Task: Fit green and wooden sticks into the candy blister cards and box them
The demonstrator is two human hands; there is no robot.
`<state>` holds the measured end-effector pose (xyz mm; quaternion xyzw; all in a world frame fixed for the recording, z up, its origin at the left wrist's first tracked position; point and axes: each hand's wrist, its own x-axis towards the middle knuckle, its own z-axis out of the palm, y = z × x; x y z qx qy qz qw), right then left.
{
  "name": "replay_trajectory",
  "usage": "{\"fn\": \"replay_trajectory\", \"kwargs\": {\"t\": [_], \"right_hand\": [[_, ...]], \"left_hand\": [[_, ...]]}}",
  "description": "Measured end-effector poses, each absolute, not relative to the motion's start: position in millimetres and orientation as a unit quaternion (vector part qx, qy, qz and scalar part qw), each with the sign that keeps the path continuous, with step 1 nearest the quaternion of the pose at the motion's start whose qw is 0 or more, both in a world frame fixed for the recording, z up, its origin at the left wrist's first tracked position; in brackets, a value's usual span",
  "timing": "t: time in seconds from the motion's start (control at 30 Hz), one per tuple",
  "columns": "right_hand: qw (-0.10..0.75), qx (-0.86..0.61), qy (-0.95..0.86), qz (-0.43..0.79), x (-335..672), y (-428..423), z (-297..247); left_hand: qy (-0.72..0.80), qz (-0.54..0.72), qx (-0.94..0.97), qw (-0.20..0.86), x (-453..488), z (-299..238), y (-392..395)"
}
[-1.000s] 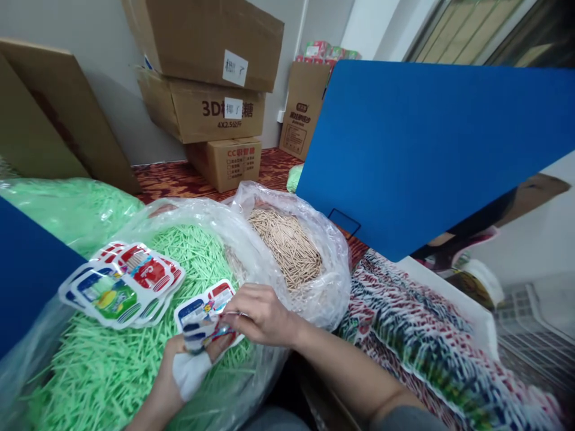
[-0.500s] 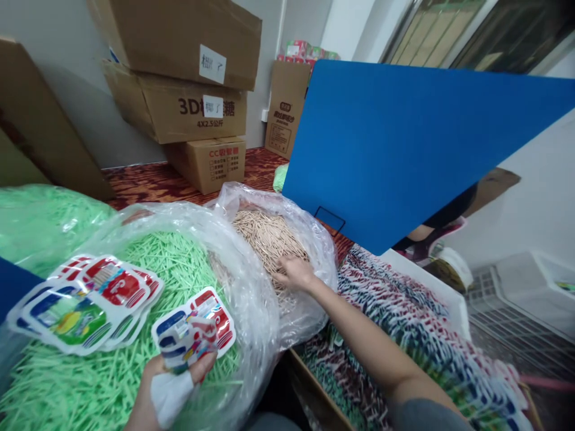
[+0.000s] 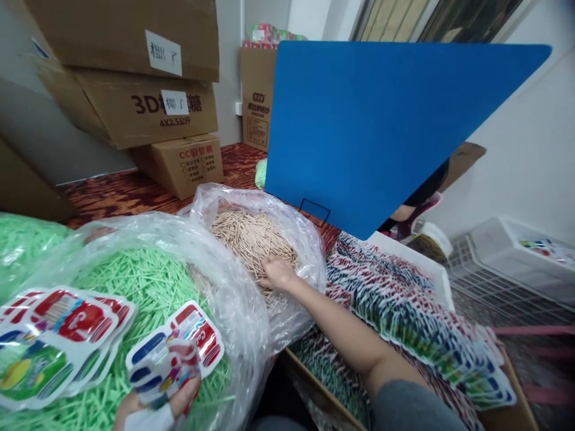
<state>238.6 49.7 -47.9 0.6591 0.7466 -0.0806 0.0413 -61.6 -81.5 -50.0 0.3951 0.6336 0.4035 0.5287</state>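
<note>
My left hand [image 3: 157, 401], with white cloth or tape around its thumb side, grips a few printed plastic pouches [image 3: 200, 335] in red, blue and white. It is above a clear bag of thin light-green sticks [image 3: 135, 281]. More pouches [image 3: 67, 335] lie stacked on those green sticks at the left. To the right, a second clear plastic bag [image 3: 309, 239] is full of thin brown sticks [image 3: 251, 239]. My right hand [image 3: 278, 273] is down in that bag, its fingers curled against the brown sticks and the fingertips partly hidden among them.
A big blue board [image 3: 368, 131] stands behind the bags. Rows of packed pouches [image 3: 404, 311] fill a carton at right. Stacked cardboard boxes [image 3: 175, 120] are at back left, and white plastic crates [image 3: 516, 257] at far right. Part of another person [image 3: 404, 212] shows behind the board.
The whole view has shifted, so most things sit further left. My right hand remains at the brown sticks, and my left hand still holds the pouches, slightly lower in view.
</note>
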Motion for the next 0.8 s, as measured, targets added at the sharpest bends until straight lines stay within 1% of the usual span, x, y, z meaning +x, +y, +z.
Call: {"fn": "replay_trajectory", "kwargs": {"t": [0.23,0.33,0.4,0.53,0.7,0.8], "right_hand": [[0.022,0.631,0.767,-0.114,244.0,54.5,-41.9],[0.018,0.625,0.77,-0.129,244.5,57.2,-40.5],[0.017,0.641,0.758,-0.121,238.9,57.4,-41.5],[0.024,0.666,0.739,-0.096,227.3,55.1,-43.7],[0.043,0.661,0.745,-0.086,228.7,54.6,-42.6],[0.049,0.661,0.745,-0.076,226.8,56.9,-43.7]], "left_hand": [[0.609,0.417,0.405,0.54,-63.7,-53.5,-80.6],[0.622,0.429,0.411,0.51,-66.1,-59.9,-81.6],[0.632,0.425,0.411,0.501,-67.7,-64.3,-80.9],[0.634,0.384,0.411,0.531,-72.6,-70.3,-79.0],[0.631,0.416,0.428,0.496,-72.7,-70.4,-81.4],[0.636,0.402,0.423,0.505,-62.7,-62.3,-82.3]]}}
